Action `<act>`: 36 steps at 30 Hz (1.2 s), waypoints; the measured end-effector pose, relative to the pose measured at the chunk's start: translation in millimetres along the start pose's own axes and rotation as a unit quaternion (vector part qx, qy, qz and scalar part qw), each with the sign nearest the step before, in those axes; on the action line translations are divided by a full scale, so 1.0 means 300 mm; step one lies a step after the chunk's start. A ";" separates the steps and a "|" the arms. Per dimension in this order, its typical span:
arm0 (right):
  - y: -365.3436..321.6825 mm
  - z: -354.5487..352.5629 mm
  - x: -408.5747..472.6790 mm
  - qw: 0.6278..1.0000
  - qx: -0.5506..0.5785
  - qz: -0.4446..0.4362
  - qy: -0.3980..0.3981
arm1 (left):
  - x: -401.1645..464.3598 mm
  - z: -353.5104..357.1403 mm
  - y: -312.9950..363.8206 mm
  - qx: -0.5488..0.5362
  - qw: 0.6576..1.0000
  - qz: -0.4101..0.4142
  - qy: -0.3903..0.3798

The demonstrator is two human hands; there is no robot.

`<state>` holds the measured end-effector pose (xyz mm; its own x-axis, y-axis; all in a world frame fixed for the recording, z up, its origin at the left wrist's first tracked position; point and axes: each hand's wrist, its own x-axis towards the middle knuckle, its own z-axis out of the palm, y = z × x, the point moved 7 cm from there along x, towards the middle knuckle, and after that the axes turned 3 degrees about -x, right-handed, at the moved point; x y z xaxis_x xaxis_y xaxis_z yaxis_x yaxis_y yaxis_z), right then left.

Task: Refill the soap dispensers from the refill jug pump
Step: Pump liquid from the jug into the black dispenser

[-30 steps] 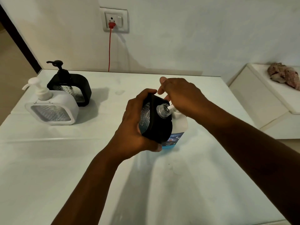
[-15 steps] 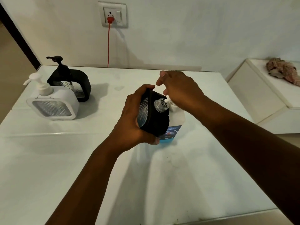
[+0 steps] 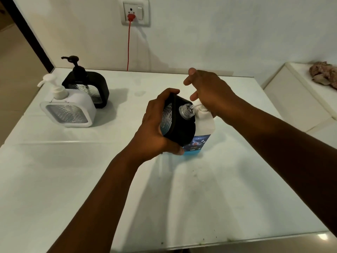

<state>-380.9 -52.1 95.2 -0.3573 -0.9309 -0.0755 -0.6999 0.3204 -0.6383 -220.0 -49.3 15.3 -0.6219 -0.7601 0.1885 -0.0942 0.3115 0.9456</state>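
My left hand [image 3: 155, 128] grips a black soap dispenser [image 3: 182, 128] that has no pump on it and is tilted to the right. Its clear open neck [image 3: 186, 111] sits against the spout of the white refill jug [image 3: 205, 125], which has a blue label and stands on the white table [image 3: 73, 179]. My right hand [image 3: 209, 90] rests on top of the jug's pump head with its fingers loosely spread and the index finger raised. The pump head itself is hidden under the hand.
At the table's back left stand a white dispenser [image 3: 73, 108] and a black dispenser [image 3: 87, 84], both with pumps fitted. A red cord [image 3: 129, 46] hangs from the wall socket [image 3: 135, 11]. A crumpled cloth [image 3: 324, 73] lies on a white ledge [image 3: 300, 99] at the right.
Both hands stay on the dispenser and the jug pump. My right hand's fingers have lifted and spread a little, and the camera view has shifted slightly.
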 end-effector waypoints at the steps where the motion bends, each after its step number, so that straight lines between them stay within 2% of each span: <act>1: 0.004 -0.003 -0.004 1.000 -0.005 -0.008 0.022 | 0.000 0.001 0.003 0.001 1.000 0.004 -0.002; 3: 0.005 -0.007 -0.020 0.998 -0.021 -0.018 0.058 | 0.000 0.002 0.005 0.001 1.000 0.007 -0.001; 5: 0.004 -0.001 -0.022 0.998 -0.027 -0.013 0.056 | 0.002 0.001 0.003 0.000 1.000 0.005 0.002; 10: -0.006 0.015 0.005 0.999 -0.016 0.029 -0.034 | 0.005 -0.001 -0.010 -0.003 1.000 -0.003 0.002; 13: -0.013 0.018 0.014 0.998 -0.010 0.029 -0.061 | 0.006 -0.003 -0.014 -0.003 1.000 -0.005 -0.001; 21: -0.005 -0.006 -0.010 0.999 -0.031 -0.022 0.019 | -0.003 0.002 0.010 -0.007 1.000 -0.010 0.008; 30: -0.042 0.003 -0.010 0.996 -0.025 0.026 -0.082 | 0.010 -0.003 -0.007 -0.005 1.000 -0.007 0.010; 36: 0.002 0.010 0.002 1.000 -0.021 0.008 -0.012 | 0.006 0.002 -0.002 -0.015 1.000 -0.010 0.016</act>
<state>-379.5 -53.0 92.5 -0.3544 -0.9293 -0.1036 -0.7195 0.3418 -0.6046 -221.5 -50.6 15.0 -0.5957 -0.7833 0.1778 -0.0824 0.2798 0.9565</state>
